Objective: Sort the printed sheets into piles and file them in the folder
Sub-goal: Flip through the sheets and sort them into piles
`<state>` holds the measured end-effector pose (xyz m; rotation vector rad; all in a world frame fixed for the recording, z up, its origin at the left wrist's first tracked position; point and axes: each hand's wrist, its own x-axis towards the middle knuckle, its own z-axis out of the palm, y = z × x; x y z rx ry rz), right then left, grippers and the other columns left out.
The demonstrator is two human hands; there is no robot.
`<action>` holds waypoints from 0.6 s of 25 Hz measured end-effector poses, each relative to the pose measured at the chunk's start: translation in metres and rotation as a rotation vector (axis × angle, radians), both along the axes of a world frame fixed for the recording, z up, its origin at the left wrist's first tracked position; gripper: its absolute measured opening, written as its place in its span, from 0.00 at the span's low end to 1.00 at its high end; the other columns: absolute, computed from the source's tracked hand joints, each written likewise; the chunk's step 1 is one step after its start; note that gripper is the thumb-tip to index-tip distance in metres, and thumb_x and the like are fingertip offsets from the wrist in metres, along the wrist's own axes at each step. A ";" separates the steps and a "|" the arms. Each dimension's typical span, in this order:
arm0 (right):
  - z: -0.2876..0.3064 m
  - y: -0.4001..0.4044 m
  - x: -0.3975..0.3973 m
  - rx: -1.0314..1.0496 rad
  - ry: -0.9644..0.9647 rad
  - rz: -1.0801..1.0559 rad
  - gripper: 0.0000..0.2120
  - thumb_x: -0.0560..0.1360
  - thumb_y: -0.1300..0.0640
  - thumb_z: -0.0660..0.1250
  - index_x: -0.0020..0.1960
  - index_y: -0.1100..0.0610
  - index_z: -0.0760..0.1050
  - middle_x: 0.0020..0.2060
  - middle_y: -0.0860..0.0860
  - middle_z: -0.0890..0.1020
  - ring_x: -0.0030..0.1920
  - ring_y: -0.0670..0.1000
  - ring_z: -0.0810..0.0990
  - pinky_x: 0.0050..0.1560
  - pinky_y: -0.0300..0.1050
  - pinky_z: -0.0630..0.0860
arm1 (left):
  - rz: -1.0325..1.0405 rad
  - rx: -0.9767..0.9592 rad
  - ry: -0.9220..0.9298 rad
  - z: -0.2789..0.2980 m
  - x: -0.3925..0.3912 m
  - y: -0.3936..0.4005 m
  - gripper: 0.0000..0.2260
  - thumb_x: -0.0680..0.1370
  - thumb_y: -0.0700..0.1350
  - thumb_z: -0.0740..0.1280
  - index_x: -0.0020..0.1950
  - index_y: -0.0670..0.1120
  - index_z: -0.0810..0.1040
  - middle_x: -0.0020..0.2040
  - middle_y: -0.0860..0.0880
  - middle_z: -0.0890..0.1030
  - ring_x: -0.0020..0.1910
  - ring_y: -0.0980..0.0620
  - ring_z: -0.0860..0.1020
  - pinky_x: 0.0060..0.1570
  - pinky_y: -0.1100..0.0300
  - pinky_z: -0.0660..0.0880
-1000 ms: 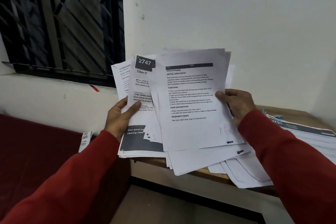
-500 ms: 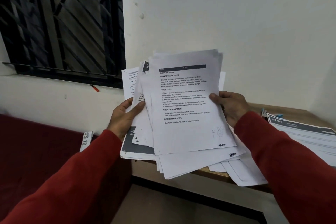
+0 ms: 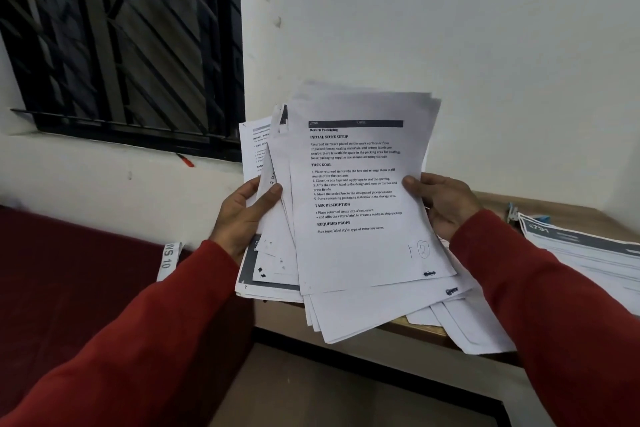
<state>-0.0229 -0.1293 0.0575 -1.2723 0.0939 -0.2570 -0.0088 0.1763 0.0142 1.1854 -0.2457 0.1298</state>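
Observation:
I hold a loose, uneven stack of printed sheets [image 3: 360, 253] upright in front of me, above the table's left end. The top sheet is headed "Return Packaging" and has a handwritten mark near its lower right corner. My left hand [image 3: 242, 215] grips the stack's left edge, thumb on the front of the sheets behind the top one. My right hand [image 3: 440, 201] grips the right edge with the thumb on the top sheet. Another pile of printed sheets [image 3: 588, 253] lies on the table at the right. No folder is in view.
A wooden table [image 3: 491, 199] stands against the white wall, with loose sheets [image 3: 478, 329] hanging over its front edge. A small clip-like object [image 3: 512, 211] lies on it. A barred window [image 3: 121, 42] is at upper left, a dark red surface [image 3: 69, 288] below it.
The fanned sheets have been drawn together. The top sheet slid left over the sheet with the dark "2747" header, which is now almost covered. Both hands moved closer.

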 end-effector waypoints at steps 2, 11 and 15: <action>0.003 -0.003 -0.001 -0.042 -0.019 0.006 0.15 0.73 0.67 0.72 0.59 0.67 0.79 0.51 0.59 0.85 0.42 0.53 0.85 0.43 0.47 0.84 | -0.012 0.000 0.002 0.000 0.000 0.000 0.11 0.77 0.40 0.70 0.59 0.47 0.80 0.54 0.45 0.85 0.43 0.49 0.85 0.44 0.55 0.83; 0.019 -0.058 -0.011 -0.141 -0.121 -0.347 0.09 0.70 0.65 0.75 0.50 0.62 0.83 0.48 0.59 0.85 0.50 0.59 0.85 0.55 0.55 0.81 | 0.021 0.012 0.019 -0.003 0.004 0.005 0.14 0.76 0.38 0.71 0.61 0.46 0.80 0.56 0.43 0.85 0.49 0.43 0.84 0.49 0.50 0.83; 0.025 -0.084 -0.019 0.100 -0.094 -0.372 0.13 0.74 0.65 0.71 0.58 0.62 0.79 0.51 0.57 0.84 0.51 0.54 0.84 0.57 0.53 0.80 | 0.044 0.034 0.022 -0.003 0.006 0.003 0.12 0.78 0.38 0.69 0.61 0.46 0.80 0.55 0.43 0.85 0.45 0.46 0.84 0.47 0.54 0.83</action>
